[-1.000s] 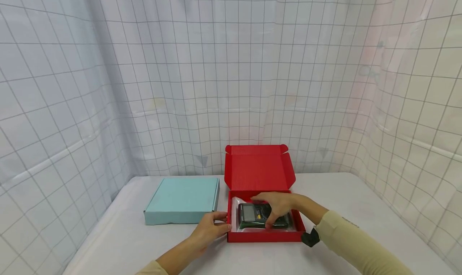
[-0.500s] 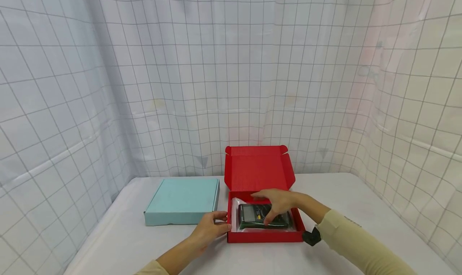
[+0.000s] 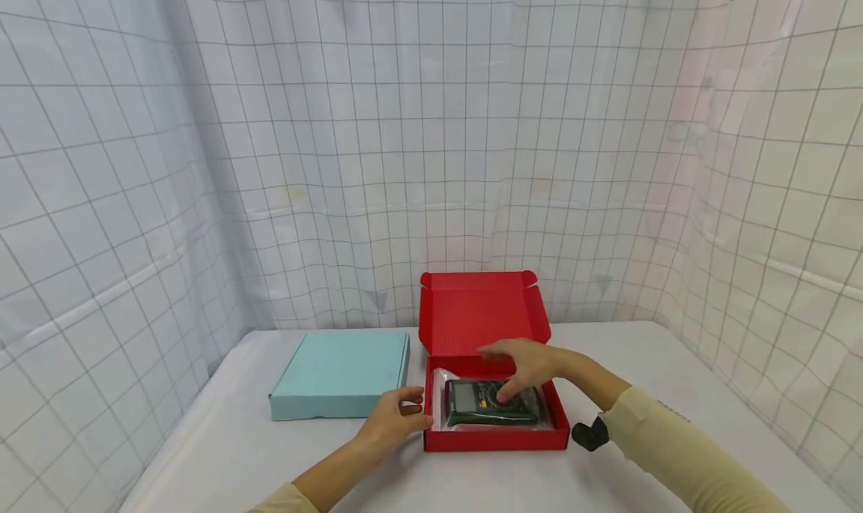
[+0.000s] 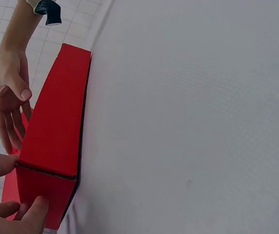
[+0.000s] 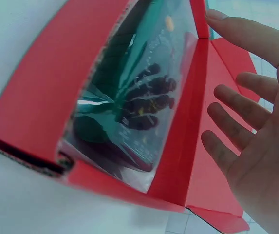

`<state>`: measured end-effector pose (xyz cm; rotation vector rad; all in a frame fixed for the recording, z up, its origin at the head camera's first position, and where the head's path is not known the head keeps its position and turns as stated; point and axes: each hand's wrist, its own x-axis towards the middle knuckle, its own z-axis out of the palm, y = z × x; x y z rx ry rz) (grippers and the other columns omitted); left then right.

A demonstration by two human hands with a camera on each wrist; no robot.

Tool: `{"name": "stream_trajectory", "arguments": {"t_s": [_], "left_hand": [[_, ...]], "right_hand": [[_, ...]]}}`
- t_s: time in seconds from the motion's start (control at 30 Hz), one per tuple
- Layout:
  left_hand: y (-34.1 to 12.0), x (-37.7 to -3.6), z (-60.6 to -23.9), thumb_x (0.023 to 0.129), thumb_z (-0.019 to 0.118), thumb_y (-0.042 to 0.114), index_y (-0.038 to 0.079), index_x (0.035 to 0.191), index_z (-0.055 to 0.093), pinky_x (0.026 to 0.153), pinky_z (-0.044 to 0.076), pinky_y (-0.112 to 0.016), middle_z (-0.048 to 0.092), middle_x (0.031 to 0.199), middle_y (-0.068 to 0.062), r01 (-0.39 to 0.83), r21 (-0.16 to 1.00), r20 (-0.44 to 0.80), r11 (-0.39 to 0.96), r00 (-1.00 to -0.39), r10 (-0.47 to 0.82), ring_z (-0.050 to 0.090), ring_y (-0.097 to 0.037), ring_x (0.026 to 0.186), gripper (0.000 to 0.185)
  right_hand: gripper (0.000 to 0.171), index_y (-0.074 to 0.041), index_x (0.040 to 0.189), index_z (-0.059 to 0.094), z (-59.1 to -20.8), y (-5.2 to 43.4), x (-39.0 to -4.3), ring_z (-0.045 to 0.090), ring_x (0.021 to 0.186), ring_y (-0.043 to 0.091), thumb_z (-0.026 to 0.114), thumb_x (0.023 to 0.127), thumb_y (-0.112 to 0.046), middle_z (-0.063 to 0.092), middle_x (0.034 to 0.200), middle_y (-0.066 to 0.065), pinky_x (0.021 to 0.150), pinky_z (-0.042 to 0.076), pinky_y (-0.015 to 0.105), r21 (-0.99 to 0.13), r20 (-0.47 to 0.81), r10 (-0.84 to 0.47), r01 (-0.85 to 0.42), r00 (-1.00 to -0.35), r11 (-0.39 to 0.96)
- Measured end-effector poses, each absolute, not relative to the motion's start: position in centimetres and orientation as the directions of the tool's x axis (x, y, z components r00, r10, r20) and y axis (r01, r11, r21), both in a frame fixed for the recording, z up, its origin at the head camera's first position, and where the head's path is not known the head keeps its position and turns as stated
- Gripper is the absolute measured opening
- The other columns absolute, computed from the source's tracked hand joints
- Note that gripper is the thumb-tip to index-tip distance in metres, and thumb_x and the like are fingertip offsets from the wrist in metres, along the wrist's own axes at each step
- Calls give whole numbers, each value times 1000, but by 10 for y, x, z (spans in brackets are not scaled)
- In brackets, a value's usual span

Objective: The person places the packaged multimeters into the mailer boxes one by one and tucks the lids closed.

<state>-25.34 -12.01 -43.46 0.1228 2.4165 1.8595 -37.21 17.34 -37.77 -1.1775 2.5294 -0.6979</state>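
A red cardboard box [image 3: 495, 439] lies open on the table, its lid [image 3: 480, 311] standing upright at the back. Inside lies a dark green multimeter [image 3: 488, 407] in a clear plastic bag. My left hand [image 3: 398, 417] pinches the box's near left corner, and the left wrist view shows its fingers [image 4: 32, 214] on the red box [image 4: 56, 136] end wall. My right hand [image 3: 521, 365] hovers flat over the meter with straight fingers. In the right wrist view the right hand [image 5: 256, 122] is spread above the bagged multimeter [image 5: 129, 97] without touching it.
A closed light blue box [image 3: 344, 374] lies left of the red one, close to my left hand. The white table [image 3: 674, 393] is walled by grid-patterned curtains [image 3: 404, 161] at the back and both sides.
My right hand has lifted off the multimeter and drawn back toward the lid, its fingers straightening. The left hand and the box have stayed put.
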Motion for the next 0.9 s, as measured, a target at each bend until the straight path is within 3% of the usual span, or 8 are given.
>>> {"name": "stream_trajectory", "arguments": {"t_s": [0.27, 0.6, 0.9], "left_hand": [[-125, -263, -427, 87, 83, 9, -7, 146, 48, 90, 59, -45, 55, 135, -22, 63, 953, 36, 296, -995, 98, 56, -36, 119, 70], [-129, -273, -418, 88, 84, 14, -5, 145, 52, 86, 60, -47, 58, 132, -22, 123, 948, 106, 293, -992, 74, 61, -35, 114, 68], [-138, -294, -394, 93, 77, 15, -2, 144, 54, 97, 54, -55, 60, 136, -18, 176, 960, 177, 218, -984, 12, 58, -35, 122, 58]], "right_hand": [[93, -3, 155, 43, -369, 185, -376, 50, 133, 37, 87, 77, -30, 52, 148, 15, 100, 50, 58, -572, 20, -783, -650, -621, 501], [89, -3, 154, 45, -363, 199, -377, 52, 130, 40, 85, 80, -31, 55, 144, 18, 96, 52, 60, -579, 54, -745, -629, -664, 519], [85, -3, 154, 45, -348, 210, -382, 51, 130, 45, 84, 82, -28, 55, 142, 23, 98, 50, 63, -601, 107, -694, -602, -712, 525]]}}
